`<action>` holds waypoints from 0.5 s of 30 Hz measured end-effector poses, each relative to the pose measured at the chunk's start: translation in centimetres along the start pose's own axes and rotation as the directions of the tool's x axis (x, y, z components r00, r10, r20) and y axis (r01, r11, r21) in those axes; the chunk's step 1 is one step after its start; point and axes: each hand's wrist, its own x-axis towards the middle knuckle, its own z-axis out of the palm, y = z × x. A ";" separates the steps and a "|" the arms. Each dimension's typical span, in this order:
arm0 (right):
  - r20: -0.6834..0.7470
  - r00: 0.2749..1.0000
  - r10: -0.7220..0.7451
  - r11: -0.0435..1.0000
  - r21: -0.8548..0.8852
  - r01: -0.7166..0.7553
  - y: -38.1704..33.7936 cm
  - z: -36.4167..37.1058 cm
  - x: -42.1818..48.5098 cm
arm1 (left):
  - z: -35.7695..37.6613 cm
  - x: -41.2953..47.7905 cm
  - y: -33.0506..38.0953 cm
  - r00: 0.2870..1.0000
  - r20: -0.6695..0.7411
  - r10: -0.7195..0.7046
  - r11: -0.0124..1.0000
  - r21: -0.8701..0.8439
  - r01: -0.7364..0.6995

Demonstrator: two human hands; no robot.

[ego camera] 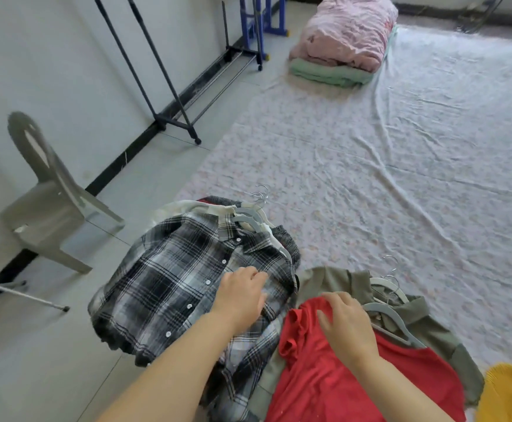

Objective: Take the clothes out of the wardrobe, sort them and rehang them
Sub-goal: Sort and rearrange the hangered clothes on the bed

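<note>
Head view: your left hand point(242, 295) rests flat on the plaid shirt point(169, 284), the top of the stack beneath it. Your right hand point(347, 322) lies spread on the red top point(325, 385), which covers an olive garment point(337, 280). Neither hand grips anything. Both stacks lie on the floor sheet point(401, 178).

Caution: the hanger hooks point(390, 280) just beyond your right hand overlap. Lifting one garment quickly may snag a neighbouring hook and pull the stack apart. The garment rack point(157, 71) stands well ahead, to your left.
</note>
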 end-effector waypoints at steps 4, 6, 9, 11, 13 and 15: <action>0.013 1.000 -0.028 0.998 -0.060 0.029 -4.8 1.1 2.5 | -1.9 -0.2 -5.8 0.999 -0.026 -0.036 0.999 -0.034 0.036; 0.023 0.999 -0.026 0.996 -0.084 0.028 -7.0 2.1 4.1 | -2.4 0.3 -8.7 0.999 -0.035 -0.027 0.999 -0.048 0.026; 0.025 1.000 0.017 0.994 -0.105 -0.014 -10.7 4.2 6.9 | -2.7 1.7 -13.6 1.000 -0.006 -0.003 0.998 -0.061 0.003; 0.037 0.998 0.048 0.993 -0.106 -0.044 -13.7 6.1 9.5 | -2.9 3.6 -17.5 1.000 0.007 0.021 0.998 -0.054 -0.020; 0.061 0.995 0.081 0.992 -0.099 -0.074 -16.3 8.1 11.9 | -2.9 5.5 -20.9 0.999 0.004 0.040 0.998 -0.050 -0.039; 0.084 0.990 0.112 0.990 -0.096 -0.104 -17.9 10.0 14.1 | -2.6 7.3 -23.3 0.998 0.013 0.066 0.997 -0.051 -0.066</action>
